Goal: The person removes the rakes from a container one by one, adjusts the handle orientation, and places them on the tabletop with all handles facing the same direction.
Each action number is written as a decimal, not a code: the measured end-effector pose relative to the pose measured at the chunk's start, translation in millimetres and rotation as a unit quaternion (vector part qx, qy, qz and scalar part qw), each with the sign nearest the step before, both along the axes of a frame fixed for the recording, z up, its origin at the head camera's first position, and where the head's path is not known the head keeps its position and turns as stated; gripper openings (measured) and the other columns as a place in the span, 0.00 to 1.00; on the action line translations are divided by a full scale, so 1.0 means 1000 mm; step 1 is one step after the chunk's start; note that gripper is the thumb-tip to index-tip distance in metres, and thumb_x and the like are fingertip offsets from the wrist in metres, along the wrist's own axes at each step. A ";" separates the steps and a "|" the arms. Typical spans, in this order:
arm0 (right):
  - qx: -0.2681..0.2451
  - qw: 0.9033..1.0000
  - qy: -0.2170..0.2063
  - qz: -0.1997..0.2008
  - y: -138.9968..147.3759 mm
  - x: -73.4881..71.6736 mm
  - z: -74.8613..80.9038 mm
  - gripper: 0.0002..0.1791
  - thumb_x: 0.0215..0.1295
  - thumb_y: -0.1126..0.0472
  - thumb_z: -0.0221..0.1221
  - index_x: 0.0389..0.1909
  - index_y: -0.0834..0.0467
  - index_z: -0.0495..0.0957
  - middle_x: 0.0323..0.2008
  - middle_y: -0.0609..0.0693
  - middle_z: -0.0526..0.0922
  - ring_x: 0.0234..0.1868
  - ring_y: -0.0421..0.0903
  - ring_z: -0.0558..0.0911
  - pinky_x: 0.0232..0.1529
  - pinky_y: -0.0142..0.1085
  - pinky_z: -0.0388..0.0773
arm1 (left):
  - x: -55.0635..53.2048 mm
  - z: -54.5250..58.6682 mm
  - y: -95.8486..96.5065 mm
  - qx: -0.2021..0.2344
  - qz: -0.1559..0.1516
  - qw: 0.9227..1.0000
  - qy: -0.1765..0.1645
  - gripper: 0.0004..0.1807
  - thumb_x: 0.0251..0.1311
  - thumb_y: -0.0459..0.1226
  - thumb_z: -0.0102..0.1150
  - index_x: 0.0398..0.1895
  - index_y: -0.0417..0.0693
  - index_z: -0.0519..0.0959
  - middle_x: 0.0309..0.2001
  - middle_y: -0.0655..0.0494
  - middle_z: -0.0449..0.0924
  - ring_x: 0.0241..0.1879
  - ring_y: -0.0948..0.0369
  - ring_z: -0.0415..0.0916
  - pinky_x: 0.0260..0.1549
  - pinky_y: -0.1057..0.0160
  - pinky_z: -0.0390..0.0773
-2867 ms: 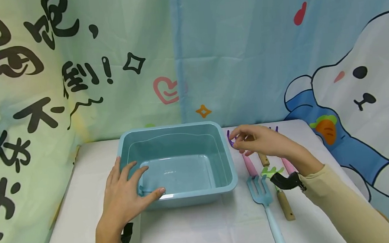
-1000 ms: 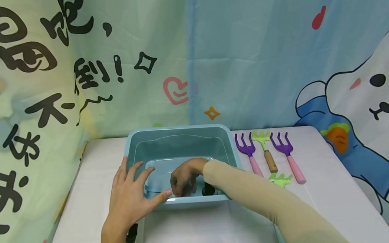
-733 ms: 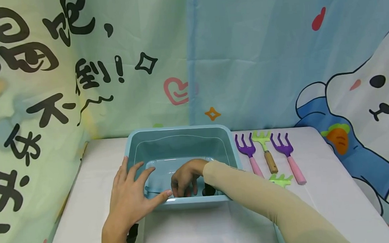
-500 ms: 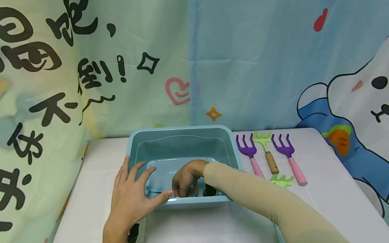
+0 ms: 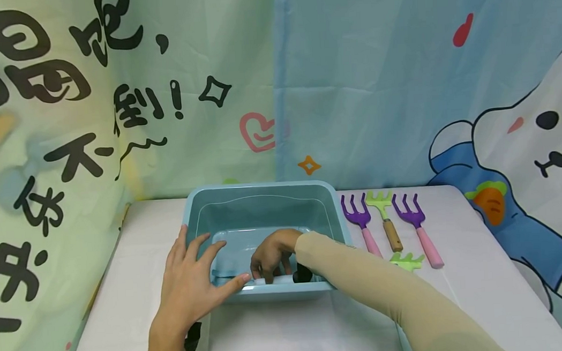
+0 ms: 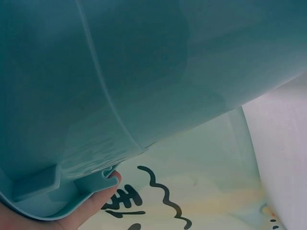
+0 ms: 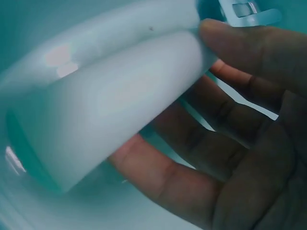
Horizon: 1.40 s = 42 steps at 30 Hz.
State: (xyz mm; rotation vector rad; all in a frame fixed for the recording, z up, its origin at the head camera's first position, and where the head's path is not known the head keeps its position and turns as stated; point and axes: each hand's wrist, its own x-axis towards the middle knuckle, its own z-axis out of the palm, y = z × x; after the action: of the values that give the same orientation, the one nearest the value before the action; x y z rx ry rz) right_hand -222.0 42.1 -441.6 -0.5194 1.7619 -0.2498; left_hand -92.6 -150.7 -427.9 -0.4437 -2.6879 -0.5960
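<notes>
A light blue plastic basin (image 5: pixel 263 192) stands on the white-covered table. My left hand (image 5: pixel 191 291) rests at its front left corner with fingers spread, the thumb lying over the front rim. In the left wrist view a fingertip (image 6: pixel 103 195) touches the basin's rim (image 6: pixel 53 215). My right hand (image 5: pixel 272 255) reaches down inside, near the front wall. There it holds a smooth white cylinder (image 7: pixel 115 91) with a teal end, thumb on one side and fingers on the other. The cylinder's kind cannot be told; the front wall hides part of it in the head view.
Right of the basin lie two purple hand forks with pink handles (image 5: pixel 358 216) (image 5: pixel 411 216), and a green one with a wooden handle (image 5: pixel 383 207). Another green fork head (image 5: pixel 407 260) shows beside my right sleeve (image 5: pixel 379 277). A printed curtain (image 5: pixel 353 85) hangs behind.
Earlier my right hand was over the forks on the right; it has since moved left and down into the basin. Just now the white cylinder has come up into sight under it. My left hand stays put.
</notes>
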 end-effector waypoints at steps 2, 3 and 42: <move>0.002 1.000 0.007 0.001 0.001 -0.002 0.002 0.07 0.69 0.67 0.60 0.44 0.53 0.78 0.39 0.52 0.82 0.38 0.47 0.82 0.39 0.45 0.81 | -0.001 0.000 0.000 -0.001 -0.001 1.000 -0.001 0.43 0.49 0.73 0.59 0.58 0.53 0.82 0.61 0.44 0.74 0.74 0.35 0.45 0.65 0.36 0.56; 0.002 1.000 0.012 0.001 0.001 -0.003 0.003 0.07 0.70 0.66 0.60 0.45 0.53 0.78 0.40 0.51 0.81 0.39 0.47 0.82 0.39 0.45 0.81 | -0.001 0.001 0.000 -0.002 -0.001 1.000 -0.001 0.43 0.49 0.73 0.59 0.58 0.53 0.82 0.61 0.43 0.74 0.74 0.35 0.45 0.66 0.36 0.56; -0.189 0.969 0.088 -0.130 0.115 -0.012 0.137 0.13 0.75 0.64 0.54 0.56 0.60 0.70 0.52 0.59 0.74 0.44 0.52 0.79 0.39 0.44 0.82 | -0.002 0.005 0.005 -0.001 0.009 0.999 -0.034 0.44 0.48 0.74 0.59 0.59 0.54 0.81 0.63 0.45 0.73 0.75 0.38 0.43 0.68 0.38 0.52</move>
State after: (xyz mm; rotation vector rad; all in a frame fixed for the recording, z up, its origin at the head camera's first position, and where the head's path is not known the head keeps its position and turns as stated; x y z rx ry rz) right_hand -234.1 156.9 -304.7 -0.5941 1.9660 -0.7554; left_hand -94.6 -145.8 -422.5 -0.4074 -2.7548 -0.6134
